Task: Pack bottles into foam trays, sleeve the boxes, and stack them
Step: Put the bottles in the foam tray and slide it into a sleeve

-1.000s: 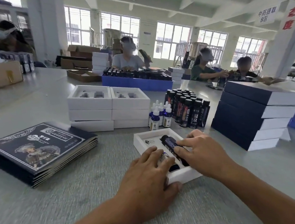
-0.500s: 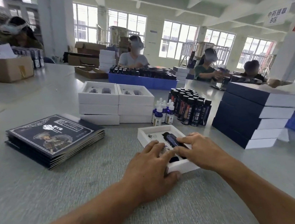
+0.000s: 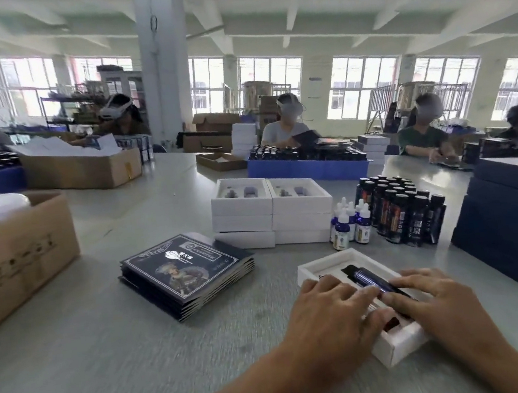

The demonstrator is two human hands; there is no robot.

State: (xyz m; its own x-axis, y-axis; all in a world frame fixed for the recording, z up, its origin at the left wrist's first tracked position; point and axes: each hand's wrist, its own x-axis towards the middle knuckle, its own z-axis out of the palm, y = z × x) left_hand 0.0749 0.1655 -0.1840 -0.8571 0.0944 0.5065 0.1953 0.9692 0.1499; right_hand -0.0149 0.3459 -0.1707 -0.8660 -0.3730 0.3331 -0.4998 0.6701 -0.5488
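A white foam tray (image 3: 320,268) lies on the grey table in front of me with a dark bottle (image 3: 363,276) lying in it. My left hand (image 3: 333,318) rests flat over the tray's left half, fingers straight, covering what lies beneath. My right hand (image 3: 440,301) presses with straight fingers on the near end of the dark bottle. Behind the tray stand several dark bottles (image 3: 403,211) and several small blue dropper bottles (image 3: 351,225). A stack of flat dark printed sleeves (image 3: 185,270) lies to the left.
Two stacks of white foam-tray boxes (image 3: 273,214) stand behind the sleeves. A pile of sleeved dark blue boxes (image 3: 515,223) rises at the right. A cardboard carton (image 3: 14,259) sits at the left. Other people work at the far side of the table.
My view has swung to the left and lifted, bringing the cardboard carton into sight. Both hands stay on the tray and bottle, fingers spread flatter.
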